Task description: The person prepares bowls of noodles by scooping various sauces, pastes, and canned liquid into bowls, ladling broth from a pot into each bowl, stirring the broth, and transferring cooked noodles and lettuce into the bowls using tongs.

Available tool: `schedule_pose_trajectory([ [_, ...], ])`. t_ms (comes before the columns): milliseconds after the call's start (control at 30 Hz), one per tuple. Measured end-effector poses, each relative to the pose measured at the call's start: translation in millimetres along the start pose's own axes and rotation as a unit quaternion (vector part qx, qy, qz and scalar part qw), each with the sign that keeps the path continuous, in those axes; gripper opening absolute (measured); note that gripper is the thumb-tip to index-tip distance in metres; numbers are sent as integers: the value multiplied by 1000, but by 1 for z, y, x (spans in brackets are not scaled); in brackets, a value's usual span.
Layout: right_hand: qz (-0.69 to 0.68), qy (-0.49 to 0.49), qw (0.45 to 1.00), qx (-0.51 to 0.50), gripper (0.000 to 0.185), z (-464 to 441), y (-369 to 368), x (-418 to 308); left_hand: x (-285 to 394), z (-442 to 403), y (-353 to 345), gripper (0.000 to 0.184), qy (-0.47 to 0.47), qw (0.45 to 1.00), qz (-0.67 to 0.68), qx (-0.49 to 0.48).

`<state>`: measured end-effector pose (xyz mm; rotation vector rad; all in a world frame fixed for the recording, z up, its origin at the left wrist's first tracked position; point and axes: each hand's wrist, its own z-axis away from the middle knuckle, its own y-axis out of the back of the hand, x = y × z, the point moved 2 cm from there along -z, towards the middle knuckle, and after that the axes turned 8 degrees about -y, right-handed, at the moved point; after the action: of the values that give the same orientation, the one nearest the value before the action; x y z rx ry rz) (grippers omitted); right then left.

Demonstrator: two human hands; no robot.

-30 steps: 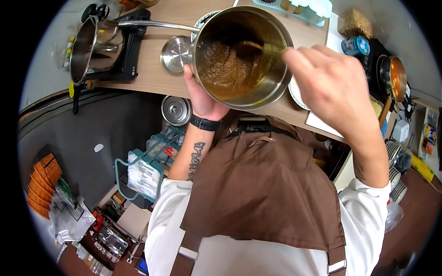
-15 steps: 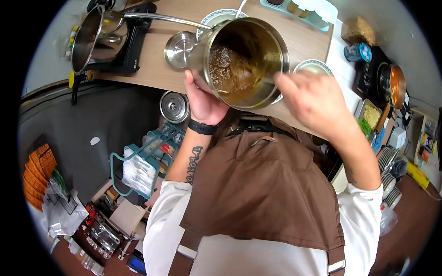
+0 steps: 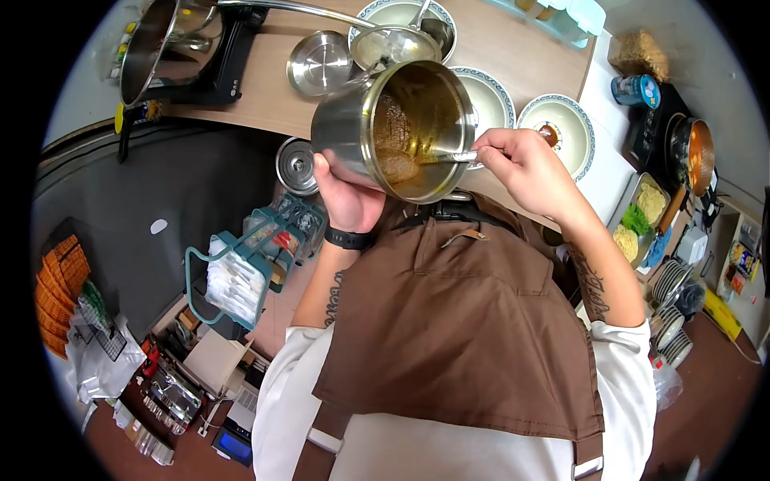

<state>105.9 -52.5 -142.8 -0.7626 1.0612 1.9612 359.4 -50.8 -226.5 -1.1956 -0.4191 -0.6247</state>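
My left hand (image 3: 350, 204) is wrapped round the underside and side of a tall steel pot (image 3: 338, 128). The pot is tilted so its mouth faces me, and thick brown sauce (image 3: 393, 152) lies inside along the wall. Between the thumb and fingers of my right hand (image 3: 525, 170) is the metal handle of a spoon (image 3: 459, 157); its head is down inside the pot and cannot be made out. Behind the pot's rim stands a patterned white bowl (image 3: 493, 104). Another bowl (image 3: 576, 136), near my right hand, has a little reddish-brown sauce in it.
A long-handled strainer (image 3: 395, 46) rests over a bowl at the back. Beside it is a round steel dish (image 3: 319, 66). A large pot (image 3: 148, 52) sits on a burner at left; a pan (image 3: 699, 156) is at right, near a tray of noodles (image 3: 651, 200).
The pot has come down and left, bringing the strainer and bowls behind it into view. My right hand, blurred before, now shows clearly with the spoon handle in its fingers.
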Motion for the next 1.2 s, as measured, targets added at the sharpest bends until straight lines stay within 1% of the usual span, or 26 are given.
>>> schedule_pose_trajectory([
  [67,-73,-53,995,-37,26,-1,-5,8,-3,4,5,73,-16,1000,-5,14],
  [100,-80,-54,995,-35,26,-1,-7,10,-4,5,6,73,-24,999,-7,21],
  [167,-92,-57,994,-30,26,-1,-10,15,-6,5,13,73,-10,1000,5,23],
  [400,-23,-23,998,55,24,6,-4,10,-14,3,33,81,56,997,33,33],
  [467,0,-28,997,69,24,10,0,2,-16,4,29,77,55,998,19,25],
  [500,-9,-25,997,73,24,11,1,2,-16,3,27,75,55,998,12,20],
  [600,-27,-20,996,83,22,13,5,1,-17,2,26,75,69,997,25,15],
  [667,-24,-26,996,87,20,18,8,-5,-17,3,22,75,66,997,20,32],
  [700,50,74,989,119,17,18,8,-6,-17,2,19,75,64,997,18,40],
  [733,124,173,966,148,15,20,6,-5,-17,2,16,75,64,997,17,41],
  [767,194,268,927,175,14,22,3,-8,-17,2,12,75,64,997,15,41],
  [800,281,311,894,155,16,25,5,-13,-16,2,10,75,66,997,12,42],
  [900,373,339,846,172,20,22,8,-20,-15,1,5,75,70,997,11,19],
  [1000,402,364,820,183,22,25,10,-25,-14,0,6,75,65,998,6,19],
  [1100,442,332,812,187,22,21,14,-19,-14,-3,11,75,70,997,29,26],
  [1200,442,356,801,189,22,21,17,-19,-15,-6,15,74,89,995,36,4],
])
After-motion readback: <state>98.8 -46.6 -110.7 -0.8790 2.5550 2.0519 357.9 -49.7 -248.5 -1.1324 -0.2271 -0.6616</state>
